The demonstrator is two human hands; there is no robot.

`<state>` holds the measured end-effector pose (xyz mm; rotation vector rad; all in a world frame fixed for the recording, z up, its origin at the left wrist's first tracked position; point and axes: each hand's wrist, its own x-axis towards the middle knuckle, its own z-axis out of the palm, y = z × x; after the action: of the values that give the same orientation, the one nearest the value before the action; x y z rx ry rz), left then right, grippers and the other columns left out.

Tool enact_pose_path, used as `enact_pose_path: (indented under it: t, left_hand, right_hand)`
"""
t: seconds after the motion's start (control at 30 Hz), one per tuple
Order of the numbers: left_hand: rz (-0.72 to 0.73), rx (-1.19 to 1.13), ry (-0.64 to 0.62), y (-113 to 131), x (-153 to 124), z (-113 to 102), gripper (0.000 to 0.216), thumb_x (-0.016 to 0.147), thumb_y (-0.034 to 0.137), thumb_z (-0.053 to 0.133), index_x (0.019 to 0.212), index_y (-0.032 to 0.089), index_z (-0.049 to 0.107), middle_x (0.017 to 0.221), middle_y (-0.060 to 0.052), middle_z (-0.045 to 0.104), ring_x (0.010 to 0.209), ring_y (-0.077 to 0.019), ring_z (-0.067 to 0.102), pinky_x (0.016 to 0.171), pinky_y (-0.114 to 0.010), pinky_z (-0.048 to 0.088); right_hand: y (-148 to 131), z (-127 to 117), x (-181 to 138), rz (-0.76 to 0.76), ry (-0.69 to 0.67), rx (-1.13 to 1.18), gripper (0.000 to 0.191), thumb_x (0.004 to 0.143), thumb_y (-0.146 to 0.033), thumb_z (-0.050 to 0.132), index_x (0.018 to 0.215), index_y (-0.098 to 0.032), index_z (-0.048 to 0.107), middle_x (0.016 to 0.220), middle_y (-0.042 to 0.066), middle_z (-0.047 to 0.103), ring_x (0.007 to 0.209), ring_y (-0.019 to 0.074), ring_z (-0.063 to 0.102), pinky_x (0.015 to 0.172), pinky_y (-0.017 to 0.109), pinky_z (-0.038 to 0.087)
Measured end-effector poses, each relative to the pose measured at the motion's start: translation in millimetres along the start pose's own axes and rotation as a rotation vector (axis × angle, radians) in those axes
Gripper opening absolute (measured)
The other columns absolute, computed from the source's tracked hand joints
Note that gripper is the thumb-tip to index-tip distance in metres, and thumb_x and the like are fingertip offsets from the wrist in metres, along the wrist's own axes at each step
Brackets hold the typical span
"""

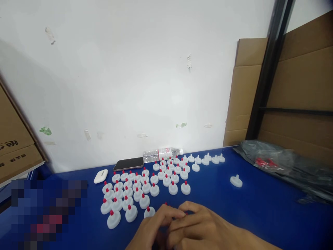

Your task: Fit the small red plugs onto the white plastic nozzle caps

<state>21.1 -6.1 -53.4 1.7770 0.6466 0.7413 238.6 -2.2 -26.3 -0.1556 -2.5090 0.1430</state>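
My left hand (pixel 154 225) and my right hand (pixel 199 224) meet at the bottom middle, fingers curled together and closed. Whatever lies between the fingers is hidden from view. Just beyond them stand several round white nozzle caps with red tips (pixel 113 221), set out in loose rows on the blue table (pixel 218 208). A bit of red shows right behind my knuckles. Farther back on the right are several white nozzle caps without red tips (pixel 195 168). One more bare white nozzle cap (pixel 236 181) sits apart, to the right.
A phone (pixel 128 164), a white earbud case (pixel 101 176) and a lying clear bottle (pixel 162 154) are near the wall. On the right, a plastic bag (pixel 273 163) holds small red pieces. Cardboard (pixel 247 93) and a dark metal post (pixel 267 69) stand behind.
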Motion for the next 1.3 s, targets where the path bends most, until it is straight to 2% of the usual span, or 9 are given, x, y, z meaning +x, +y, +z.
enact_pose_path:
  t: [0.1,0.27,0.4,0.47,0.57,0.77,0.9,1.17,1.3]
  left_hand:
    - [0.005,0.075,0.016,5,-3,1,0.072,0.068,0.046,0.084,0.133,0.030,0.057,0.104,-0.004,0.074,0.044,-0.0029,0.046,0.039,-0.013,0.032]
    - [0.087,0.350,0.204,24,-11,6,0.060,0.086,0.031,0.071,0.142,0.033,0.050,0.106,-0.005,0.073,0.056,-0.0094,0.062,0.041,-0.015,0.040]
    - [0.214,0.676,0.298,40,-9,-4,0.026,0.095,0.013,0.051,0.113,0.026,0.064,0.087,-0.002,0.071,0.068,-0.0136,0.065,0.056,-0.020,0.048]
    - [0.306,0.867,0.309,43,-7,-14,0.024,0.095,0.009,0.047,0.100,0.023,0.065,0.080,-0.002,0.067,0.073,-0.0168,0.062,0.062,-0.025,0.048]
    - [0.373,0.994,0.252,42,-5,-24,0.026,0.094,0.006,0.045,0.102,0.022,0.064,0.077,-0.003,0.063,0.075,-0.0198,0.058,0.061,-0.029,0.046]
    - [0.391,1.100,0.247,40,-2,-26,0.028,0.093,0.003,0.043,0.102,0.020,0.064,0.084,-0.006,0.063,0.085,-0.0237,0.055,0.070,-0.035,0.051]
    - [0.365,1.137,0.208,40,-2,-23,0.025,0.094,0.005,0.047,0.101,0.020,0.065,0.089,-0.006,0.065,0.091,-0.0245,0.056,0.080,-0.040,0.053]
    - [0.324,1.184,0.157,36,-2,-22,0.025,0.088,0.006,0.056,0.104,0.022,0.066,0.096,-0.005,0.067,0.095,-0.0251,0.058,0.084,-0.039,0.054]
    - [0.301,1.159,0.150,34,-2,-22,0.021,0.089,0.006,0.060,0.101,0.022,0.067,0.094,-0.005,0.068,0.095,-0.0252,0.059,0.084,-0.039,0.054]
  right_hand:
    - [-5,-5,3,0.016,0.086,-0.051,0.026,0.111,-0.028,0.038,0.098,-0.021,0.058,0.106,-0.002,0.077,0.098,0.0060,0.069,0.089,0.025,0.040]
    - [-5,-25,3,-0.009,0.252,-0.163,0.014,0.105,-0.024,0.053,0.094,-0.019,0.060,0.098,0.002,0.078,0.089,0.0103,0.071,0.078,0.026,0.048]
    - [10,-49,-10,0.105,0.426,-0.282,0.010,0.096,-0.020,0.069,0.095,-0.021,0.059,0.096,0.003,0.078,0.089,0.0132,0.074,0.080,0.024,0.054]
    - [20,-59,-19,0.198,0.515,-0.347,0.014,0.093,-0.018,0.071,0.094,-0.022,0.058,0.092,0.000,0.078,0.083,0.0126,0.075,0.075,0.022,0.055]
    - [33,-69,-27,0.368,0.575,-0.449,0.014,0.095,-0.026,0.070,0.087,-0.024,0.058,0.082,-0.004,0.078,0.059,0.0091,0.069,0.056,0.019,0.049]
    - [50,-62,-33,0.667,0.413,-0.464,0.033,0.100,-0.057,0.053,0.103,-0.026,0.062,0.081,-0.003,0.077,0.044,0.0110,0.059,0.050,0.024,0.045]
    - [57,-54,-37,0.819,0.284,-0.434,0.036,0.100,-0.059,0.052,0.108,-0.029,0.070,0.077,-0.004,0.078,0.049,0.0160,0.066,0.051,0.027,0.046]
    - [60,-49,-37,0.789,0.189,-0.369,0.025,0.099,-0.047,0.060,0.102,-0.032,0.079,0.099,0.000,0.079,0.087,0.0220,0.074,0.075,0.032,0.057]
    - [58,-49,-35,0.764,0.213,-0.386,0.027,0.099,-0.048,0.059,0.099,-0.031,0.080,0.091,0.003,0.071,0.083,0.0202,0.068,0.069,0.031,0.053]
